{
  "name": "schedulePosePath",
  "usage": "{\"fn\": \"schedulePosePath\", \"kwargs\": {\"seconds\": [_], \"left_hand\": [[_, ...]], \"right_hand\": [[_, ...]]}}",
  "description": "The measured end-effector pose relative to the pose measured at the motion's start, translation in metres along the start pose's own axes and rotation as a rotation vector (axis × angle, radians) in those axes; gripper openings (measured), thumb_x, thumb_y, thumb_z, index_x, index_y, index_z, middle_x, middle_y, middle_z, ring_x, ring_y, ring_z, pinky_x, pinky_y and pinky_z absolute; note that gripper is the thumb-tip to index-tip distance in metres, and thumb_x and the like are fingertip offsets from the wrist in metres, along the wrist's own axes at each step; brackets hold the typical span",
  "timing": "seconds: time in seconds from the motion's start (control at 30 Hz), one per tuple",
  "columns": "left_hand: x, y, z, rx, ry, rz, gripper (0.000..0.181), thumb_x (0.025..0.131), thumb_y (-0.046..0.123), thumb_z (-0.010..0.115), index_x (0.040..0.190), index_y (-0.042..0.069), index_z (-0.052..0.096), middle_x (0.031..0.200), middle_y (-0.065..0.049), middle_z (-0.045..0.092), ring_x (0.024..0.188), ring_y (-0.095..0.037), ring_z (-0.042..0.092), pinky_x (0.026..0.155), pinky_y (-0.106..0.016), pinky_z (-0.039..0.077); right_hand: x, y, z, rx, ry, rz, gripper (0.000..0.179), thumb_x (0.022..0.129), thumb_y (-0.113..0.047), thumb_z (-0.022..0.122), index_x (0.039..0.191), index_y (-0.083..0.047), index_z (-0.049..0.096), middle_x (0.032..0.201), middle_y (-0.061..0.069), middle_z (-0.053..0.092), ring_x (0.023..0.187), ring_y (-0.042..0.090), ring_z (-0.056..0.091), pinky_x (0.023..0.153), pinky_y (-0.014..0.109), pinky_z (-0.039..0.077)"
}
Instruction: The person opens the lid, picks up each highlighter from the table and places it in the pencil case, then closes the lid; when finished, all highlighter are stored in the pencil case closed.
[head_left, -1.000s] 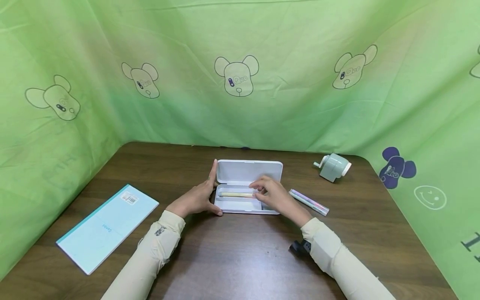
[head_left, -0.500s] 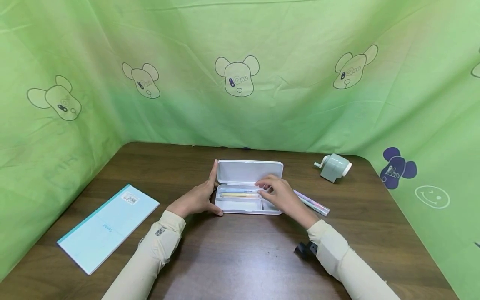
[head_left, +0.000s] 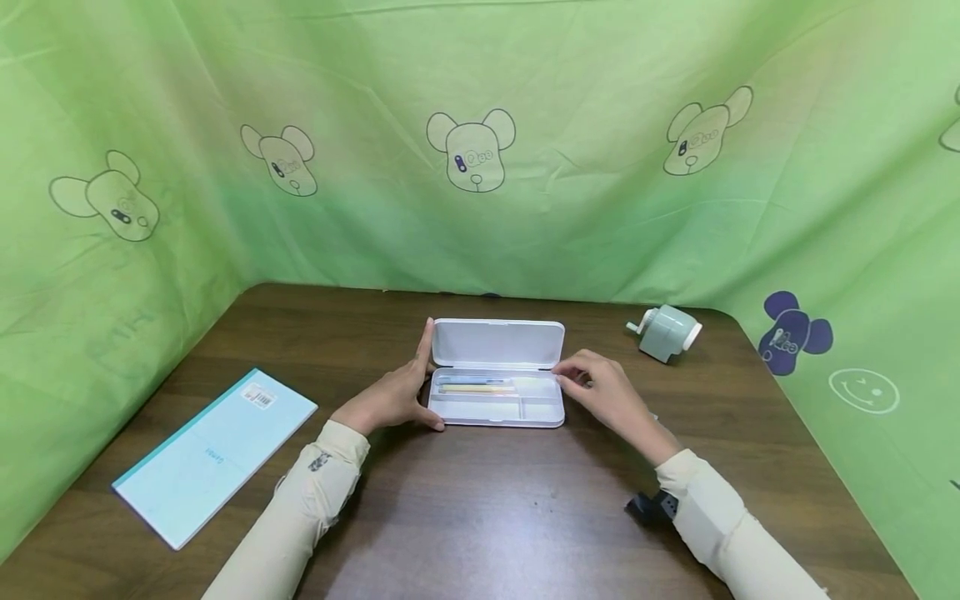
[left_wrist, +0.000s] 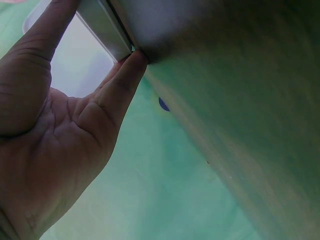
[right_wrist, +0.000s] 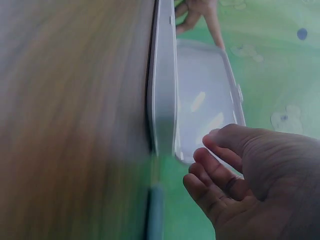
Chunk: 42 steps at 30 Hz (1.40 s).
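A white pencil case [head_left: 497, 412] lies on the table with its lid [head_left: 498, 343] raised at the back. Two slim pens, a blue one [head_left: 472, 381] and a yellow one [head_left: 474, 388], lie side by side in its rear compartment. My left hand [head_left: 397, 395] holds the case's left end, thumb at the front corner and fingers up along the lid's side. Close by the case's right end is my right hand [head_left: 600, 388], fingers loosely bent. Nothing shows between those fingers [right_wrist: 212, 170] in the right wrist view.
A pale blue notebook [head_left: 215, 458] lies at the left. Toward the back right stands a grey-green pencil sharpener [head_left: 669, 333] with a crank. My right forearm hides nearly all of the pens on the table. A green printed cloth [head_left: 480, 233] hangs behind the table.
My right hand has moved right, from over the rear compartment to beside the case's right end, uncovering the two pens. My right forearm now covers the pens on the table. The left hand stays put.
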<state>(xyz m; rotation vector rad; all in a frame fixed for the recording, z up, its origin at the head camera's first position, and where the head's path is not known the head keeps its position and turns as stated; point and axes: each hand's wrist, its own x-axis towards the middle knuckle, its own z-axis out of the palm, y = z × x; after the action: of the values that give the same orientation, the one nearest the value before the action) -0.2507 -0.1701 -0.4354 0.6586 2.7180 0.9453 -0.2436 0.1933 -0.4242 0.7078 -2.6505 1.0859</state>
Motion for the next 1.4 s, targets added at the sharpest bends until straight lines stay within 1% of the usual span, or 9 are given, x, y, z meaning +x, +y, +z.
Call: {"fn": "schedulePosePath", "kwargs": {"seconds": [0.17, 0.3, 0.43, 0.67, 0.8, 0.87, 1.0, 1.1, 1.4], "left_hand": [[0.007, -0.023, 0.009, 0.010, 0.028, 0.032, 0.172, 0.069, 0.042, 0.105, 0.164, 0.033, -0.038, 0.146, -0.022, 0.064, 0.133, -0.033, 0.062, 0.110, -0.053, 0.048], [-0.002, 0.001, -0.001, -0.016, 0.004, 0.035, 0.167, 0.074, 0.032, 0.104, 0.166, 0.021, -0.034, 0.144, -0.029, 0.062, 0.134, -0.037, 0.061, 0.112, -0.056, 0.046], [-0.008, 0.016, -0.007, -0.028, -0.008, 0.038, 0.163, 0.077, 0.030, 0.103, 0.167, 0.021, -0.034, 0.144, -0.030, 0.062, 0.135, -0.038, 0.061, 0.113, -0.055, 0.045], [0.004, -0.009, 0.003, 0.004, 0.012, 0.071, 0.167, 0.074, 0.036, 0.104, 0.165, 0.023, -0.036, 0.141, -0.028, 0.064, 0.131, -0.036, 0.063, 0.108, -0.053, 0.049], [0.001, -0.003, 0.001, 0.009, 0.007, 0.045, 0.167, 0.075, 0.036, 0.103, 0.165, 0.023, -0.037, 0.143, -0.028, 0.063, 0.132, -0.038, 0.063, 0.109, -0.054, 0.049], [-0.004, 0.011, -0.004, -0.008, -0.015, 0.012, 0.164, 0.077, 0.031, 0.102, 0.165, 0.022, -0.036, 0.146, -0.031, 0.061, 0.135, -0.040, 0.060, 0.112, -0.059, 0.045], [-0.005, 0.009, -0.004, -0.012, -0.012, 0.013, 0.164, 0.077, 0.032, 0.102, 0.166, 0.023, -0.035, 0.145, -0.030, 0.062, 0.134, -0.039, 0.061, 0.112, -0.057, 0.046], [0.000, -0.008, 0.003, -0.001, 0.012, 0.059, 0.166, 0.075, 0.037, 0.103, 0.166, 0.027, -0.036, 0.141, -0.028, 0.064, 0.131, -0.035, 0.063, 0.109, -0.052, 0.049], [0.015, -0.036, 0.016, -0.014, 0.029, 0.006, 0.175, 0.065, 0.041, 0.108, 0.164, 0.036, -0.036, 0.145, -0.016, 0.066, 0.133, -0.027, 0.063, 0.112, -0.052, 0.047]], "right_hand": [[-0.015, 0.014, -0.018, -0.045, 0.036, 0.038, 0.009, 0.097, 0.001, 0.079, 0.105, -0.002, 0.082, 0.098, 0.005, 0.075, 0.084, 0.015, 0.067, 0.075, 0.029, 0.057], [-0.026, 0.024, -0.029, -0.082, 0.065, 0.054, 0.011, 0.096, 0.002, 0.080, 0.105, -0.003, 0.083, 0.099, 0.006, 0.076, 0.084, 0.013, 0.066, 0.075, 0.028, 0.056], [-0.036, 0.031, -0.040, -0.101, 0.080, 0.057, 0.012, 0.094, 0.002, 0.080, 0.105, -0.003, 0.083, 0.098, 0.005, 0.076, 0.083, 0.010, 0.064, 0.074, 0.027, 0.054], [-0.056, 0.039, -0.057, -0.110, 0.071, 0.104, 0.015, 0.094, 0.002, 0.080, 0.109, 0.000, 0.081, 0.100, 0.008, 0.076, 0.083, 0.007, 0.065, 0.074, 0.026, 0.056], [-0.065, 0.043, -0.063, -0.120, 0.050, 0.131, 0.018, 0.094, 0.002, 0.081, 0.112, 0.001, 0.080, 0.103, 0.010, 0.076, 0.085, 0.010, 0.068, 0.075, 0.026, 0.057], [-0.068, 0.045, -0.066, -0.131, 0.037, 0.149, 0.018, 0.095, 0.001, 0.081, 0.113, 0.001, 0.080, 0.105, 0.011, 0.076, 0.086, 0.014, 0.069, 0.075, 0.026, 0.058], [-0.071, 0.048, -0.070, -0.138, -0.005, 0.183, 0.018, 0.096, 0.000, 0.080, 0.114, 0.002, 0.080, 0.107, 0.013, 0.075, 0.087, 0.022, 0.071, 0.075, 0.026, 0.058], [-0.072, 0.048, -0.072, -0.139, -0.031, 0.188, 0.018, 0.095, 0.001, 0.080, 0.113, 0.003, 0.080, 0.107, 0.015, 0.075, 0.087, 0.023, 0.071, 0.074, 0.026, 0.058], [-0.073, 0.048, -0.076, -0.135, -0.069, 0.204, 0.018, 0.096, 0.001, 0.080, 0.113, 0.004, 0.079, 0.107, 0.015, 0.075, 0.090, 0.024, 0.071, 0.076, 0.027, 0.058]]}}
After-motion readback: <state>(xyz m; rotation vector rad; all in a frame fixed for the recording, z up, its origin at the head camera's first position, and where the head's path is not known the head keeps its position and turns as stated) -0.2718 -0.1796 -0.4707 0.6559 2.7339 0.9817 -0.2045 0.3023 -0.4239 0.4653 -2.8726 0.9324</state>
